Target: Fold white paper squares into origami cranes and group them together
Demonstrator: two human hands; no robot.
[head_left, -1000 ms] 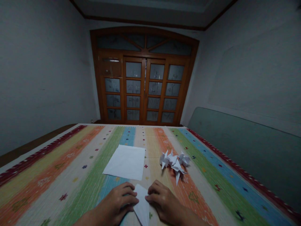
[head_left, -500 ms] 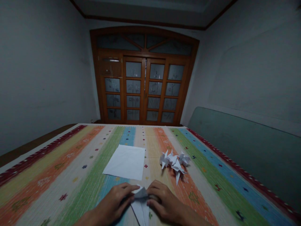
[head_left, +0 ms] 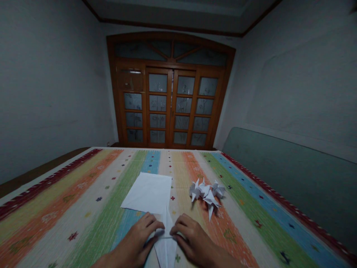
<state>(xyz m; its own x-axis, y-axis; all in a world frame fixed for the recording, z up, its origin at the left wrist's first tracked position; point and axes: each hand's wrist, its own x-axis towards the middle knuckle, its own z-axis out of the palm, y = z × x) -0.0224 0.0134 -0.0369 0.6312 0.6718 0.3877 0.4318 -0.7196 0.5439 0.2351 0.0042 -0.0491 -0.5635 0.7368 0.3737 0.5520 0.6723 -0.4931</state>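
Observation:
A folded piece of white paper [head_left: 166, 251] lies at the table's near edge, with a narrow pointed flap standing up toward the far side and a crease running across its middle. My left hand [head_left: 142, 234] pinches its left side, thumb and fingers curled together at the crease. On the opposite side my right hand [head_left: 192, 236] grips it the same way, fingertips close to those of the left. Just beyond my hands rests a flat white sheet [head_left: 149, 191]. Several folded paper cranes [head_left: 206, 191] sit in a cluster to the right of that sheet.
A striped, patterned tablecloth [head_left: 106, 212] covers the table. Beyond its right edge stands a greenish panel [head_left: 279, 171]. Wooden doors with glass panes [head_left: 171, 108] are at the far end of the room, between pale walls.
The paper's upper flap, earlier bunched between my fingers, now stretches away as a long point nearing the white sheet. Both hands remain on the paper with fingers slightly shifted.

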